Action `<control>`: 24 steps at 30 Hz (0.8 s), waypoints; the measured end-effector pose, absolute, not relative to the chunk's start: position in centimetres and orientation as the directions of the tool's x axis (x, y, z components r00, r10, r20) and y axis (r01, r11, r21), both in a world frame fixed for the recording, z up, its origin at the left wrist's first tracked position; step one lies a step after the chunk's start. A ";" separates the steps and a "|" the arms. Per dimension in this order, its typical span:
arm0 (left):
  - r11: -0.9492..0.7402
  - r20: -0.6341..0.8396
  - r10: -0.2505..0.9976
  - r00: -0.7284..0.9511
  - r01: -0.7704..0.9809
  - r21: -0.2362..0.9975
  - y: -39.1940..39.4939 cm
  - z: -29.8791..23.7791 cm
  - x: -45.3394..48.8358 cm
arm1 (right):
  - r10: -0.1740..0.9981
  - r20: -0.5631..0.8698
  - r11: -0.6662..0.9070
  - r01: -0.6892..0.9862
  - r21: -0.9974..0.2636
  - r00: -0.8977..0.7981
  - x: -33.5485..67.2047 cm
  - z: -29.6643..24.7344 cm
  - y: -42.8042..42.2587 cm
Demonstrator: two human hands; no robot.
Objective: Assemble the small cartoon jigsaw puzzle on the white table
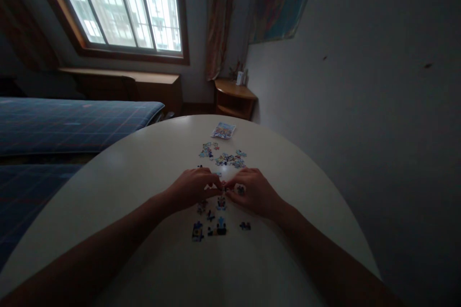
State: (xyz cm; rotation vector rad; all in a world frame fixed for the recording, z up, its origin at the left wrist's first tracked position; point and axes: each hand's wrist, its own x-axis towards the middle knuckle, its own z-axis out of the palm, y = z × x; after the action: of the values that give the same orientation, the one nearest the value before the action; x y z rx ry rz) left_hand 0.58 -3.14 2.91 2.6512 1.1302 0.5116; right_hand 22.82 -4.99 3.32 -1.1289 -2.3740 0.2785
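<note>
My left hand [197, 185] and my right hand [252, 192] meet over the middle of the table, fingertips pinched close together. Between them are small jigsaw puzzle pieces [224, 188], reddish and dark, partly covered by the fingers. Just below the fingertips lies another puzzle piece [221, 203]. Closer to me are a joined dark and blue group of pieces [218, 228], a dark blue piece [197, 231] and a single piece [245, 226]. Beyond my hands, a loose cluster of pieces [230, 159] lies beside a second cluster [207, 149].
All of this lies on a round white table [288, 163]. A small picture packet [223, 130] rests near its far edge. To the left stands a bed with a blue plaid mattress [72, 122]. A wooden corner shelf [236, 91] is behind the table, and a wall [378, 105] rises at right.
</note>
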 end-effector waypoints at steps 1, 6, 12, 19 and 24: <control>-0.696 0.235 0.716 0.658 0.645 0.316 -3.2 2.9 0.5 | 0.773 0.342 0.634 0.671 -0.384 -0.534 22.8 3.2 -5.0; -0.798 0.297 0.602 0.741 0.552 0.241 -3.4 2.7 0.1 | 0.764 0.343 0.645 0.666 -0.374 -0.547 22.6 2.8 -5.0; -0.875 0.400 0.474 0.785 0.472 0.110 -3.3 2.0 -0.2 | 0.747 0.325 0.665 0.665 -0.341 -0.580 22.9 3.0 -4.9; -0.883 0.413 0.442 0.796 0.468 0.041 -3.1 1.4 -0.3 | 0.746 0.296 0.666 0.675 -0.318 -0.597 23.3 3.3 -4.9; -0.883 0.363 0.428 0.828 0.468 -0.026 -3.4 1.9 -0.2 | 0.743 0.274 0.669 0.671 -0.319 -0.610 23.2 3.6 -5.0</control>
State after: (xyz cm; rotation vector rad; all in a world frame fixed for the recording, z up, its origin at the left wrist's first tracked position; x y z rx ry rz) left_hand -0.19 -3.36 1.86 3.1112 0.7655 0.5748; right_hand 23.23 -5.04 3.59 -1.1105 -2.5023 0.2583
